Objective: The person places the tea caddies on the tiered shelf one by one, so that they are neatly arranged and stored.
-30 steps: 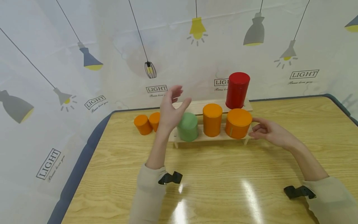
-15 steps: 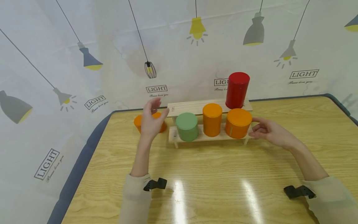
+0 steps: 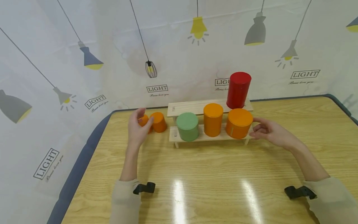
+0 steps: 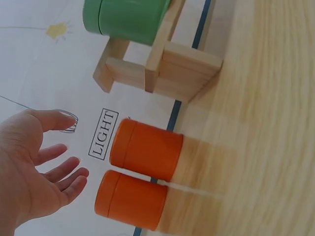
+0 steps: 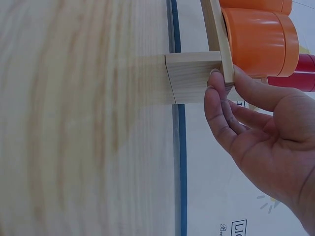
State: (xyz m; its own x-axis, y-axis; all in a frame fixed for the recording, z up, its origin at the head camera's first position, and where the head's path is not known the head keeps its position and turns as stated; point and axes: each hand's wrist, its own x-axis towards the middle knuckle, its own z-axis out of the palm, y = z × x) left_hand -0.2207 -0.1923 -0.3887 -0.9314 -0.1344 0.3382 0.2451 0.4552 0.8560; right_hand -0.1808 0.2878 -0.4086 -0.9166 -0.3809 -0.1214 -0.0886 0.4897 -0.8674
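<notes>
My left hand (image 3: 137, 132) hovers by two small orange canisters, fingers apart and holding nothing. It partly covers the left canister (image 4: 132, 200); the right canister (image 3: 159, 122) stands beside it on the table. At the other end, my right hand (image 3: 270, 133) pinches the end of the lower shelf of a two-tier wooden rack (image 3: 193, 107), thumb above and fingertips below in the right wrist view. That shelf bears a green canister (image 3: 188, 127), a tall orange canister (image 3: 213, 120) and a wide orange canister (image 3: 238, 123). A tall red canister (image 3: 239, 90) stands on the upper shelf.
Behind the rack rises a pale backdrop (image 3: 181, 56) printed with hanging lamps. The wooden table (image 3: 212, 174) spreads out in front, with a dark blue edge (image 3: 84, 155) along its left side and back.
My left hand has moved left and lower, from beside the green canister to the two small orange canisters. My right hand stays at the rack's end.
</notes>
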